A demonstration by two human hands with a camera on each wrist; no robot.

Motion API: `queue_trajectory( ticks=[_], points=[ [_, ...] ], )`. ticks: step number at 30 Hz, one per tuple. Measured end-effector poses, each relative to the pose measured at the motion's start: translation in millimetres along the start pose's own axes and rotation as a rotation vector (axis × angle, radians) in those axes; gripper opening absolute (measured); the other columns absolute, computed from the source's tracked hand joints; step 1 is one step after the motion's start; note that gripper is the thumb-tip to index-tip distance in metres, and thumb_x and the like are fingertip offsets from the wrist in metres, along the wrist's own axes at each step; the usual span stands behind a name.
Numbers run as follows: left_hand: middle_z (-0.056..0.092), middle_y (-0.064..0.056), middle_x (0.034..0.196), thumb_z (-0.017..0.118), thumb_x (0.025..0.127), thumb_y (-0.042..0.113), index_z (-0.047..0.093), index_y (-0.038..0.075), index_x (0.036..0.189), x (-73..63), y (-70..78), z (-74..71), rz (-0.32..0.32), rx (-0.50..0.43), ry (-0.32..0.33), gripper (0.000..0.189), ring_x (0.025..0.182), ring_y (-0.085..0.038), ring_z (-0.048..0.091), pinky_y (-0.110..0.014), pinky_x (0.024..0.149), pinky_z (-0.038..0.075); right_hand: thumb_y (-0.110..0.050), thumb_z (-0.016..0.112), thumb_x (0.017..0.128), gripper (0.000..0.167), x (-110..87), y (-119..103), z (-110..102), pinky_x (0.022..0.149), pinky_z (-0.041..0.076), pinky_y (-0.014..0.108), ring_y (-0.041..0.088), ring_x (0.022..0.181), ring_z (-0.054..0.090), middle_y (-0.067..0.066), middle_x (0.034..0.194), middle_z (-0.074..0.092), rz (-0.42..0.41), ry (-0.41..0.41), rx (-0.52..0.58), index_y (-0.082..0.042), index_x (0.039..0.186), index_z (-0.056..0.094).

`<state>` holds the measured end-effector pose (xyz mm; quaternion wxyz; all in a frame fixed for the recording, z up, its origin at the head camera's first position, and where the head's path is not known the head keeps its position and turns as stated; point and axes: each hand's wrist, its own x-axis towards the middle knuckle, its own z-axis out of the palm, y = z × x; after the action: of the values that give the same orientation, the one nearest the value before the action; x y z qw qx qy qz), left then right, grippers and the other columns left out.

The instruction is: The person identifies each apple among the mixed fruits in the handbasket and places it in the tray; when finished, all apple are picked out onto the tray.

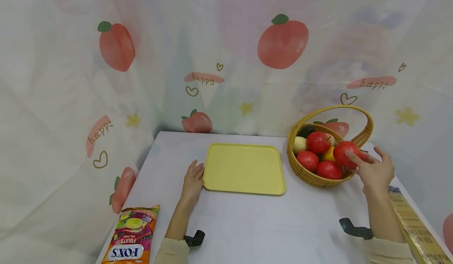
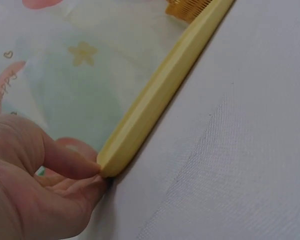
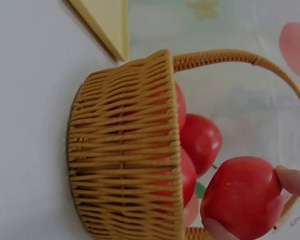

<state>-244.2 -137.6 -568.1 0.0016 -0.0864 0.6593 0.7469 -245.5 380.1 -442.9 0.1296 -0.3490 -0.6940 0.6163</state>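
Observation:
My right hand [image 1: 376,171] grips a red apple [image 1: 345,154] at the right rim of a wicker basket [image 1: 307,176]. In the right wrist view, thumb and finger hold that apple [image 3: 242,197] from two sides, just beyond the basket's rim [image 3: 176,125]. Several more red apples [image 1: 318,142], a pale round fruit [image 1: 299,144], something yellow and a dark green fruit [image 1: 306,131] lie inside. My left hand [image 1: 192,183] is at the left edge of a flat yellow tray [image 1: 244,169]. The left wrist view shows its fingers pinching the tray's corner [image 2: 115,160].
A bag of fruit candy [image 1: 130,234] lies at the table's front left. Along the right edge is a gold-coloured package [image 1: 417,228]. The white table [image 1: 255,228] meets a fruit-printed cloth [image 1: 230,99] at the back. The basket's tall handle [image 1: 332,107] arches upward.

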Motion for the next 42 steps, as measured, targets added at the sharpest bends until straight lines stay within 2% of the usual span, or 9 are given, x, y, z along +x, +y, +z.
queue_trajectory(
  ticks=[6, 9, 19, 27, 37, 42],
  points=[
    [0.035, -0.024, 0.163, 0.042, 0.083, -0.034, 0.02, 0.007, 0.166, 0.7, 1.4, -0.8, 0.008, -0.026, -0.004, 0.095, 0.149, -0.04, 0.039, -0.044, 0.122, 0.038, -0.038, 0.095, 0.07, 0.111, -13.7, -10, 7, 0.055, 0.054, 0.008, 0.015, 0.126, 0.057, 0.003, 0.164, 0.043, -0.04, -0.019, 0.122, -0.037, 0.162, 0.032],
    [0.034, -0.024, 0.164, 0.041, 0.081, -0.034, 0.021, 0.005, 0.165, 0.4, 2.2, 0.0, 0.019, -0.021, -0.005, 0.094, 0.148, -0.041, 0.04, -0.044, 0.122, 0.038, -0.035, 0.096, 0.071, 0.11, -19.4, -15, 10, 0.055, 0.054, 0.009, 0.015, 0.131, 0.054, 0.004, 0.164, 0.043, -0.066, -0.033, 0.148, -0.036, 0.162, 0.033],
    [0.034, -0.024, 0.164, 0.043, 0.081, -0.034, 0.024, 0.001, 0.163, -1.0, 3.3, 0.3, 0.026, -0.014, 0.011, 0.091, 0.147, -0.042, 0.042, -0.044, 0.12, 0.04, -0.037, 0.092, 0.074, 0.106, -33.0, -24, 19, 0.056, 0.052, 0.006, 0.018, 0.14, 0.048, 0.005, 0.165, 0.041, -0.103, -0.039, 0.111, -0.034, 0.162, 0.034],
    [0.031, -0.025, 0.165, 0.045, 0.081, -0.032, 0.023, -0.001, 0.163, 0.0, 2.7, -1.6, 0.019, -0.019, -0.016, 0.091, 0.149, -0.043, 0.038, -0.046, 0.121, 0.038, -0.034, 0.091, 0.078, 0.097, -45.6, -29, 26, 0.057, 0.051, 0.005, 0.018, 0.141, 0.047, 0.004, 0.163, 0.045, -0.144, -0.037, 0.108, -0.032, 0.16, 0.038],
    [0.03, -0.023, 0.166, 0.047, 0.08, -0.032, 0.025, -0.001, 0.162, 0.3, 0.5, -2.3, 0.019, -0.016, 0.0, 0.09, 0.148, -0.042, 0.04, -0.045, 0.121, 0.039, -0.032, 0.09, 0.079, 0.094, -59.9, -37, 33, 0.058, 0.052, 0.004, 0.02, 0.148, 0.044, 0.003, 0.162, 0.046, -0.173, -0.063, 0.124, -0.034, 0.158, 0.041],
    [0.03, -0.024, 0.165, 0.047, 0.079, -0.032, 0.026, -0.002, 0.161, 0.3, -0.3, -2.5, 0.013, -0.034, 0.006, 0.09, 0.147, -0.043, 0.041, -0.045, 0.121, 0.039, -0.033, 0.091, 0.078, 0.094, -65.8, -40, 36, 0.065, 0.054, 0.007, 0.02, 0.15, 0.041, 0.002, 0.163, 0.045, -0.186, -0.09, 0.13, -0.034, 0.158, 0.042]
  ],
)
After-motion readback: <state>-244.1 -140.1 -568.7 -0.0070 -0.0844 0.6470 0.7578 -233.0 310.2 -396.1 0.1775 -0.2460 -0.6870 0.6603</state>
